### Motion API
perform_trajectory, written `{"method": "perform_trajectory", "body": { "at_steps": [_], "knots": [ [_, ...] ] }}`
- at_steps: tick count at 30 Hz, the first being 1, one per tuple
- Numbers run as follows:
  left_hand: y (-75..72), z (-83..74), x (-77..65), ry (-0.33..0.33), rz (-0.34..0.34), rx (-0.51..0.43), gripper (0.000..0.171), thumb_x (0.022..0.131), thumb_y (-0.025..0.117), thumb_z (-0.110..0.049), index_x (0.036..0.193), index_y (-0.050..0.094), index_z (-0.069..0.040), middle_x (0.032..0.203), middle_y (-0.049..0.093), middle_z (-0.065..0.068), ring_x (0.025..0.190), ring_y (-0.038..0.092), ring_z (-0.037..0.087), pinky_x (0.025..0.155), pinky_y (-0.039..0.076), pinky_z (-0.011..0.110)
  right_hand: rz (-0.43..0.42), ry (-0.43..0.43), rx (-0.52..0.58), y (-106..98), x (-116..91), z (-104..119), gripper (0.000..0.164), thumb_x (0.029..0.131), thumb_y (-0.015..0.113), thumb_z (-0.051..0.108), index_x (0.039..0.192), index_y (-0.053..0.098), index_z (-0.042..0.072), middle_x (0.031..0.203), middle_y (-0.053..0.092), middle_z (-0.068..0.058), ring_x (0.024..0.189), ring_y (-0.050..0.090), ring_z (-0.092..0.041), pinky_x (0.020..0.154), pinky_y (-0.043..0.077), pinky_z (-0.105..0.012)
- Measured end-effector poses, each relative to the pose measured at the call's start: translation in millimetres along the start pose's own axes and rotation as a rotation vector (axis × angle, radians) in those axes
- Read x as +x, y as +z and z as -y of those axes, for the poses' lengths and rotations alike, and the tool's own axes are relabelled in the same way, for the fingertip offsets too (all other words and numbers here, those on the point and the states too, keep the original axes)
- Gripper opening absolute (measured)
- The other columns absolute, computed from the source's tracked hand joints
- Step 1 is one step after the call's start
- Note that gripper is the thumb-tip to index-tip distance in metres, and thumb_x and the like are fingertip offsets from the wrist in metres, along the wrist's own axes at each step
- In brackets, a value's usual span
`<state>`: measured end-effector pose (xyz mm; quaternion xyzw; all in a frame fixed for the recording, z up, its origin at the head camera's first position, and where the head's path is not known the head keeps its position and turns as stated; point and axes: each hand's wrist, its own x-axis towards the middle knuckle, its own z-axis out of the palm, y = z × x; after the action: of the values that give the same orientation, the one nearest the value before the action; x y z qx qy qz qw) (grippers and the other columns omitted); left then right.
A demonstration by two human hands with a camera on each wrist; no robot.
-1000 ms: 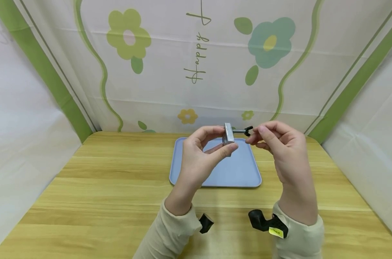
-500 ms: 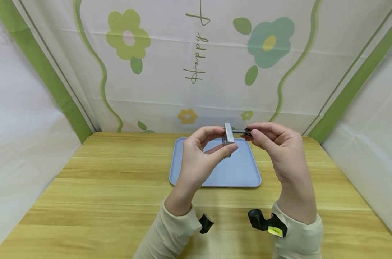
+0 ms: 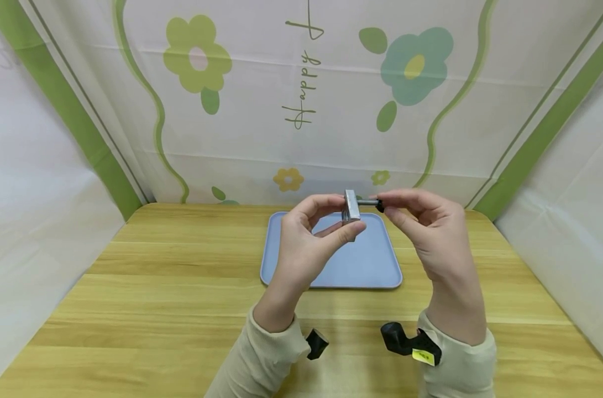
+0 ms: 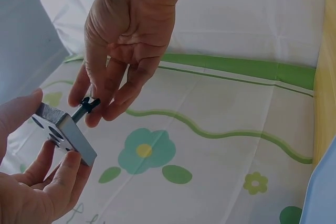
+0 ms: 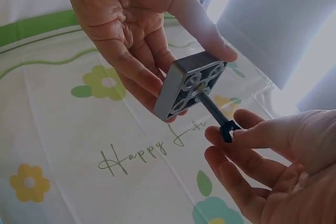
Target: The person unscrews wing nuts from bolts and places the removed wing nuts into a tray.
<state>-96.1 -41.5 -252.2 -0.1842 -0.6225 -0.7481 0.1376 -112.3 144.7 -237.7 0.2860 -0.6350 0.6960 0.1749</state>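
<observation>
A small square metal block (image 3: 351, 205) with round holes is held up over the tray. My left hand (image 3: 306, 246) grips it by its edges, thumb on one side and fingers on the other. Out of the block's hollowed face sticks a threaded wing screw (image 5: 212, 107), its black winged head at the free end. My right hand (image 3: 440, 232) pinches that head between thumb and forefinger, its other fingers loosely bent. Several dark holes show on the block's opposite face in the left wrist view, where the wing screw (image 4: 84, 108) points toward the right hand.
Below the hands a light blue tray (image 3: 366, 262) lies on the wooden table (image 3: 172, 287). Behind it hangs a white flowered cloth (image 3: 246, 121), with pale side walls left and right. Black wrist mounts (image 3: 396, 338) sit at the sleeves.
A second ago the right hand's fingertips were just off the winged head; they have since moved left onto it. The head's wings have turned. The left hand and block stay in place.
</observation>
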Motion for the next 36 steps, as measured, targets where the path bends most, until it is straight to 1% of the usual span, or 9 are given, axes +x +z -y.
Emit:
{"method": "perform_trajectory", "body": {
  "at_steps": [2,5,7,9,12,20,26,30,36],
  "knots": [
    [-0.4,-0.1,0.1,-0.001,-0.002,0.000,0.035,0.079,0.080,0.004,0.111,0.065,0.003,0.116,0.067,0.016,0.110,0.066,0.020,0.091,0.061,0.033,-0.008,-0.023,0.041,0.1,0.1,0.6,0.020,0.089,0.061,-0.016,0.106,0.070,-0.012,0.100,0.077,-0.005,0.098,0.069,-0.017,0.087,0.058,-0.022],
    [-0.9,-0.6,0.2,-0.004,-0.004,-0.004,0.035,0.079,0.080,0.004,0.111,0.065,0.003,0.116,0.067,0.016,0.110,0.066,0.020,0.091,0.061,0.033,-0.075,-0.045,0.086,0.1,0.3,2.8,0.018,0.090,0.059,-0.016,0.106,0.069,-0.015,0.099,0.077,-0.009,0.095,0.070,-0.019,0.084,0.058,-0.024],
    [-0.8,-0.8,0.3,-0.006,-0.004,-0.006,0.036,0.079,0.080,0.004,0.111,0.065,0.003,0.117,0.067,0.016,0.109,0.066,0.020,0.091,0.061,0.034,-0.139,-0.047,0.112,-0.5,-0.4,4.5,0.017,0.090,0.060,-0.015,0.104,0.070,-0.015,0.095,0.077,-0.011,0.089,0.072,-0.020,0.080,0.059,-0.023],
    [-0.5,-1.0,0.3,-0.008,-0.004,-0.004,0.036,0.079,0.080,0.004,0.111,0.065,0.003,0.117,0.067,0.016,0.109,0.066,0.020,0.090,0.061,0.033,-0.167,-0.043,0.133,-1.6,-1.2,6.2,0.016,0.091,0.059,-0.014,0.103,0.071,-0.012,0.089,0.077,-0.011,0.083,0.072,-0.020,0.074,0.060,-0.023],
    [-0.3,-1.0,0.3,-0.009,-0.006,-0.001,0.036,0.079,0.080,0.004,0.112,0.065,0.003,0.117,0.066,0.016,0.110,0.066,0.020,0.090,0.062,0.033,-0.154,-0.025,0.150,-2.6,-2.7,8.2,0.017,0.092,0.059,-0.012,0.103,0.072,-0.010,0.083,0.076,-0.012,0.077,0.072,-0.020,0.068,0.060,-0.022],
    [-0.2,-0.4,0.6,-0.003,-0.006,0.009,0.035,0.080,0.080,0.003,0.111,0.065,0.003,0.116,0.066,0.016,0.111,0.065,0.020,0.091,0.061,0.033,-0.102,0.081,0.005,-0.6,-3.7,11.1,0.019,0.095,0.060,-0.005,0.111,0.070,-0.006,0.077,0.074,-0.006,0.074,0.072,-0.016,0.066,0.058,-0.022],
    [-0.3,-0.5,0.4,-0.002,-0.006,0.016,0.034,0.080,0.080,0.003,0.110,0.065,0.002,0.116,0.067,0.016,0.111,0.066,0.020,0.091,0.061,0.033,-0.084,0.155,-0.060,-0.9,-3.6,10.5,0.017,0.097,0.062,0.004,0.109,0.071,-0.005,0.078,0.074,-0.004,0.076,0.072,-0.015,0.067,0.057,-0.022],
    [-0.3,-0.4,0.7,-0.001,-0.009,0.017,0.034,0.079,0.080,0.003,0.110,0.065,0.002,0.116,0.067,0.016,0.111,0.066,0.020,0.090,0.061,0.033,-0.054,0.200,-0.095,-1.5,-3.1,9.5,0.017,0.098,0.062,0.010,0.105,0.073,-0.001,0.080,0.075,-0.002,0.078,0.072,-0.013,0.069,0.057,-0.022],
    [-0.6,-0.2,1.0,0.001,-0.008,0.016,0.035,0.079,0.081,0.003,0.110,0.065,0.002,0.117,0.067,0.016,0.111,0.065,0.020,0.091,0.061,0.033,-0.019,0.228,-0.108,-1.7,-2.2,7.7,0.018,0.099,0.061,0.013,0.104,0.075,0.002,0.086,0.077,-0.001,0.081,0.072,-0.013,0.074,0.059,-0.022]
  ]
}}
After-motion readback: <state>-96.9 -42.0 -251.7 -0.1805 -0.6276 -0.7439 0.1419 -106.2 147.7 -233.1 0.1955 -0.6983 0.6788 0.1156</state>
